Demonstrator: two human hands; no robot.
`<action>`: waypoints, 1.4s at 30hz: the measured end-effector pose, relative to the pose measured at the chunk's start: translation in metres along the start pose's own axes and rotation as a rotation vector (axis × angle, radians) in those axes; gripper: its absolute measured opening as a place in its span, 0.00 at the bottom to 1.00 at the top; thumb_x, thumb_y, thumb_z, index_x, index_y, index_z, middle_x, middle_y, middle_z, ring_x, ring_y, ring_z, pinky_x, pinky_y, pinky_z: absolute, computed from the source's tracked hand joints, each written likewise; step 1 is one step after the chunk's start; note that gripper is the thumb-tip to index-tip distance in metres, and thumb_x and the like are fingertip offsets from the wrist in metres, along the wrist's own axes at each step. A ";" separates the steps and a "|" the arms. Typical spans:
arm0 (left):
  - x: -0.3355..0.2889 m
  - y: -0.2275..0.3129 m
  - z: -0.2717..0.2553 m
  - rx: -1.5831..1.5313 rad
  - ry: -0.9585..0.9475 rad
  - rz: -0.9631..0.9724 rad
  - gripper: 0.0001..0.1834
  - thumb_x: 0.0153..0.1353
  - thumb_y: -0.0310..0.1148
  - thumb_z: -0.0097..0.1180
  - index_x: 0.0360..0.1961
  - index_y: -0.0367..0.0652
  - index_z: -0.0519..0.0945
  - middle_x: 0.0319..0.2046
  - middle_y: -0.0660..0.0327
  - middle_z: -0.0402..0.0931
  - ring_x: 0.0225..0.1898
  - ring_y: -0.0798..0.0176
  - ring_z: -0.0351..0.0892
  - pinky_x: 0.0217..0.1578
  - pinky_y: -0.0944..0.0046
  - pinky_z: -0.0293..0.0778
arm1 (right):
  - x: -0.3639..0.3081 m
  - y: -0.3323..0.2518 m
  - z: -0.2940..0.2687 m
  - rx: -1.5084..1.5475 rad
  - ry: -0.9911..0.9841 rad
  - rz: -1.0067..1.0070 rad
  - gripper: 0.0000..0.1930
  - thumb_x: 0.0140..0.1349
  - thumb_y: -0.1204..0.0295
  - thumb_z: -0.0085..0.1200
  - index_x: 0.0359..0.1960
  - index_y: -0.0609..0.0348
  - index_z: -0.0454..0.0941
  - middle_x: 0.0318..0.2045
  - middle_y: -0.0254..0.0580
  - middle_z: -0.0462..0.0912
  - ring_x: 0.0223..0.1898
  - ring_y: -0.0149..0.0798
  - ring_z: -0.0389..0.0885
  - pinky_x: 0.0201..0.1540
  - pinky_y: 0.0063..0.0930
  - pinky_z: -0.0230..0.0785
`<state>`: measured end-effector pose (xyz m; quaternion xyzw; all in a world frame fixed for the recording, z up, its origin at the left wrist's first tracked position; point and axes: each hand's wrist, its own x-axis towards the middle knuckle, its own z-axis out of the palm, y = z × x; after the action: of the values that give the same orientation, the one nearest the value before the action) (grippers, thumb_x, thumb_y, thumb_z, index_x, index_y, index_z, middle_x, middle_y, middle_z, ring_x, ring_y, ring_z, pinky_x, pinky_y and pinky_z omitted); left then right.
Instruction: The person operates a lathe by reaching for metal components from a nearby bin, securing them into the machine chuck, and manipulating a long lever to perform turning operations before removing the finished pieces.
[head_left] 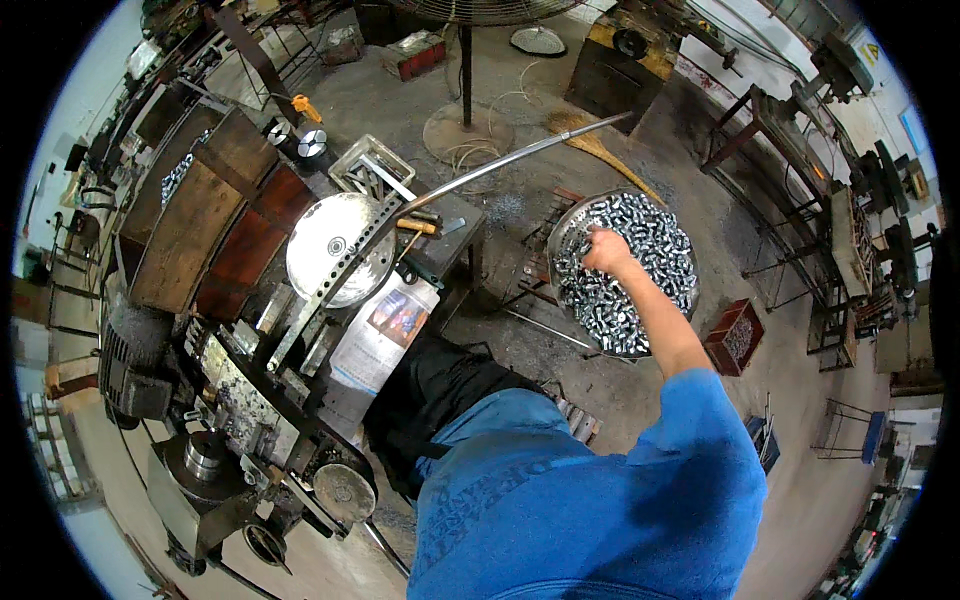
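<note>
My right arm stretches out to a large round pan (553, 262) heaped with short, shiny metal cylinders (650, 235). Over the pan's left part, my right hand (605, 250) reaches down among the pieces. Its fingers look curled together, and their tips are hidden, so any piece between them cannot be made out. My left hand does not show. To the left of the pan, a machine with a long perforated metal lever (350, 262) rises beside a round pale disc (335, 245). A printed newspaper sheet (385, 330) lies next to the disc.
A red bin (735, 338) of small metal bits stands right of the pan. A broom (600, 150) lies beyond it, near a fan's upright pole (466, 75). The lever's long bar (500, 165) crosses overhead. A wooden-sided hopper (205, 215) stands at left.
</note>
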<state>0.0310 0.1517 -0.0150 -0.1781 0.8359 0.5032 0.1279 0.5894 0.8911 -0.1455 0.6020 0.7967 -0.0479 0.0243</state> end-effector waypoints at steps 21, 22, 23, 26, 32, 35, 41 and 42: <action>0.021 -0.009 -0.009 -0.064 0.062 0.165 0.17 0.52 0.38 0.60 0.33 0.35 0.72 0.16 0.63 0.68 0.17 0.68 0.69 0.19 0.67 0.68 | 0.020 0.011 0.001 -0.130 -0.125 -0.207 0.23 0.38 0.62 0.56 0.38 0.59 0.78 0.37 0.52 0.77 0.46 0.51 0.72 0.50 0.36 0.66; 0.018 -0.011 -0.006 -0.055 0.155 0.136 0.19 0.52 0.40 0.60 0.34 0.34 0.72 0.17 0.62 0.69 0.19 0.68 0.70 0.20 0.68 0.68 | 0.011 0.005 0.000 0.018 0.161 -0.130 0.24 0.39 0.62 0.57 0.39 0.62 0.77 0.37 0.55 0.77 0.45 0.52 0.72 0.50 0.37 0.65; 0.014 -0.007 -0.010 0.055 0.054 0.222 0.19 0.52 0.40 0.60 0.34 0.34 0.72 0.18 0.62 0.70 0.20 0.68 0.71 0.21 0.68 0.69 | 0.010 0.003 -0.012 0.194 0.119 -0.069 0.22 0.41 0.65 0.57 0.38 0.67 0.77 0.36 0.55 0.78 0.44 0.49 0.74 0.47 0.33 0.67; 0.004 -0.003 -0.005 -0.031 -0.007 0.288 0.14 0.53 0.36 0.56 0.32 0.33 0.73 0.18 0.61 0.71 0.18 0.66 0.72 0.22 0.65 0.73 | -0.007 -0.036 -0.048 1.387 0.007 -0.100 0.13 0.52 0.69 0.52 0.34 0.68 0.79 0.32 0.43 0.79 0.35 0.32 0.77 0.38 0.25 0.70; -0.005 0.010 0.003 -0.013 0.024 0.251 0.12 0.53 0.34 0.56 0.31 0.33 0.74 0.17 0.61 0.71 0.18 0.67 0.73 0.20 0.65 0.73 | -0.021 -0.259 -0.138 1.158 -0.265 -0.682 0.17 0.40 0.79 0.46 0.34 0.65 0.81 0.43 0.45 0.76 0.41 0.38 0.77 0.45 0.24 0.67; -0.013 0.015 0.005 0.163 0.132 0.246 0.15 0.51 0.36 0.57 0.33 0.32 0.75 0.19 0.55 0.74 0.21 0.59 0.77 0.24 0.60 0.73 | -0.047 -0.385 -0.187 0.920 -0.223 -1.215 0.22 0.31 0.76 0.47 0.35 0.59 0.81 0.47 0.48 0.75 0.49 0.43 0.74 0.51 0.29 0.63; -0.054 0.024 -0.003 0.731 0.259 0.352 0.23 0.46 0.38 0.59 0.42 0.35 0.71 0.29 0.42 0.74 0.35 0.40 0.74 0.35 0.51 0.69 | -0.114 -0.599 -0.237 0.473 0.127 -1.857 0.19 0.31 0.68 0.53 0.30 0.63 0.80 0.43 0.46 0.74 0.45 0.48 0.70 0.47 0.34 0.65; -0.062 0.025 -0.006 0.748 0.231 0.340 0.24 0.46 0.38 0.59 0.43 0.37 0.71 0.29 0.42 0.75 0.35 0.40 0.74 0.34 0.50 0.70 | -0.120 -0.621 -0.235 0.229 0.103 -1.797 0.15 0.32 0.68 0.53 0.25 0.62 0.80 0.41 0.47 0.75 0.46 0.47 0.70 0.48 0.33 0.65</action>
<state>0.0766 0.1679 0.0316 -0.0343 0.9872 0.1559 0.0047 0.0295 0.6328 0.1293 -0.2462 0.9568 -0.1007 -0.1176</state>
